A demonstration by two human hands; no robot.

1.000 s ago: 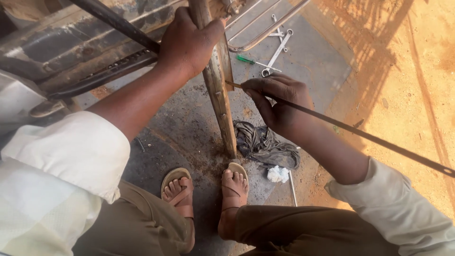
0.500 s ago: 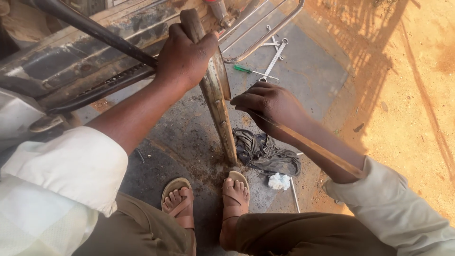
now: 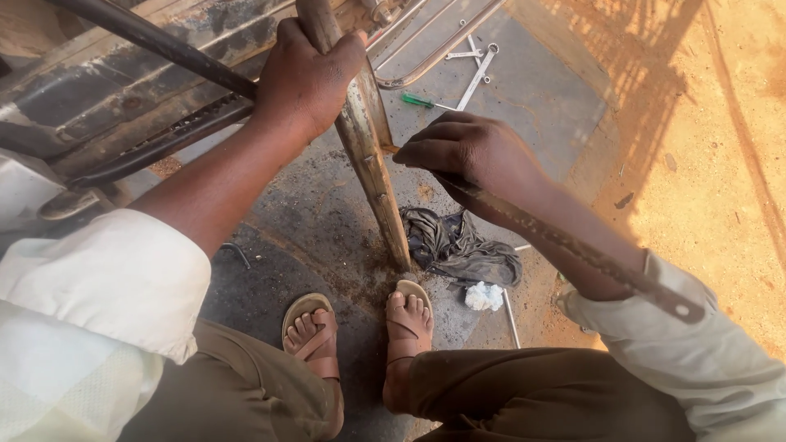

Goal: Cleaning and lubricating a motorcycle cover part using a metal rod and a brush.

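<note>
From the head camera, looking down past the knees: the left hand (image 3: 307, 78) is wrapped fully around the top of a rusty upright metal bar (image 3: 368, 155), fingers closed over it. The bar's foot rests on the grey concrete floor (image 3: 532, 90) just beyond the right sandalled foot (image 3: 407, 319), so the grip looks meant to keep the bar steady and upright while the other hand works on it.

The right hand (image 3: 471, 151) is closed around a long thin blade-like tool (image 3: 565, 241), worn and rusted, which runs back along the forearm towards the near right. Its tip meets the right edge of the bar about halfway up. Held that way, the forearm seems to brace the tool so it can press sideways against the bar.

Behind the bar, at the far left, sits a larger rusted metal frame (image 3: 106, 98) with a dark tube (image 3: 155, 41) crossing it diagonally under the left wrist.

On the floor, a crumpled dark rag (image 3: 463, 250) lies just right of the bar's foot, with a small white wad (image 3: 485, 296) near it. Farther off lie a green-handled screwdriver (image 3: 422, 101) and spanners (image 3: 479, 69), within reach yet well apart from the hands. Orange sandy ground (image 3: 704, 164) begins where the floor ends at the right. The left sandalled foot (image 3: 309, 331) stands beside the right one.
</note>
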